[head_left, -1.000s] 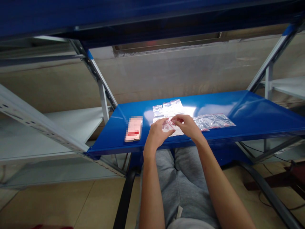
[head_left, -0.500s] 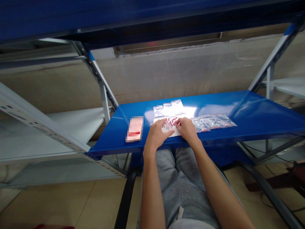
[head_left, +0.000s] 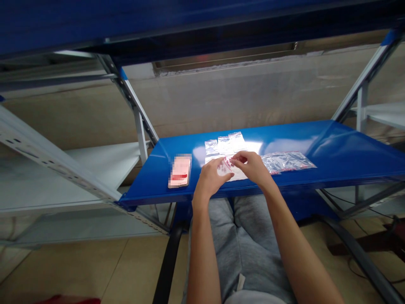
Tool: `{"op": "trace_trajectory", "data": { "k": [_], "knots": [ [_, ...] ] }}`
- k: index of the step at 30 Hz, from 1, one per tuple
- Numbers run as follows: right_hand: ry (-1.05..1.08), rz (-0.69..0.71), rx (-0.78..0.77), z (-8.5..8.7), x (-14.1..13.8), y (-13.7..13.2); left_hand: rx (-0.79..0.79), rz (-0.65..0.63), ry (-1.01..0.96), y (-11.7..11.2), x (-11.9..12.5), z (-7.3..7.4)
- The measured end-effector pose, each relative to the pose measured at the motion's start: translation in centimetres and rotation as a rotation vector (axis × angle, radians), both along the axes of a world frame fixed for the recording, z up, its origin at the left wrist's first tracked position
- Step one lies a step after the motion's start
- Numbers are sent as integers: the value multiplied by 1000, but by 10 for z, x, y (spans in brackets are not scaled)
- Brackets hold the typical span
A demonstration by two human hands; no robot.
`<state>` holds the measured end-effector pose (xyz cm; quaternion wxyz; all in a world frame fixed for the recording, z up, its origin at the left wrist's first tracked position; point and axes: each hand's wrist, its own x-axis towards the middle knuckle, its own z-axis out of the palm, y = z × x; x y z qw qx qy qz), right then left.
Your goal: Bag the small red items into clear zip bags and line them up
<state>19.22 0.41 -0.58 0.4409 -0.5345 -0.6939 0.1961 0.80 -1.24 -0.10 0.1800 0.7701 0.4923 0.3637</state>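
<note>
My left hand (head_left: pixel 211 178) curls around a small clear zip bag (head_left: pixel 225 170) with a red seal line, thumb on the near side and fingers on the far side. Several beads show blurred through its plastic. Just past the bag's mouth lie small dark red beads (head_left: pixel 228 161) on a white sheet (head_left: pixel 242 174). My right hand (head_left: pixel 253 168) hovers over the beads, thumb and forefinger brought together at the tips. Whatever is pinched there is too small to make out.
Several clear bags (head_left: pixel 223 144) lie behind my hands, and more filled bags (head_left: pixel 289 161) overlap to the right. A phone (head_left: pixel 180 171) rests at left on the blue shelf (head_left: pixel 332 156). Metal uprights (head_left: pixel 136 101) flank the shelf, and another blue shelf (head_left: pixel 202 25) hangs overhead.
My right hand has lifted slightly and shifted a little right from the beads. Fewer loose beads show beside the bag. My left hand keeps its place around the bag.
</note>
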Motion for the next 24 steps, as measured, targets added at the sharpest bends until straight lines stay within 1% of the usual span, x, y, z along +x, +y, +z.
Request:
{"op": "trace_trajectory", "data": {
  "k": [2,5,11,15,18,22,24],
  "knots": [
    [44,86,6,6,-3,-4,-14,-3,-17,0,1,0],
    [48,143,11,10,-9,-8,-37,-23,-47,2,1,-3],
    [80,164,-31,7,-10,-6,-38,-21,-65,5,0,-9],
    [119,181,-75,3,-8,-4,-30,-23,-52,4,0,-8],
    [102,171,-72,0,-7,-2,-21,-26,-47,4,0,-7],
    [64,203,-54,-3,-5,0,-30,-18,-35,4,1,-6],
    [62,180,-57,-6,-3,2,-34,-14,-25,3,1,-5]
  ]
}}
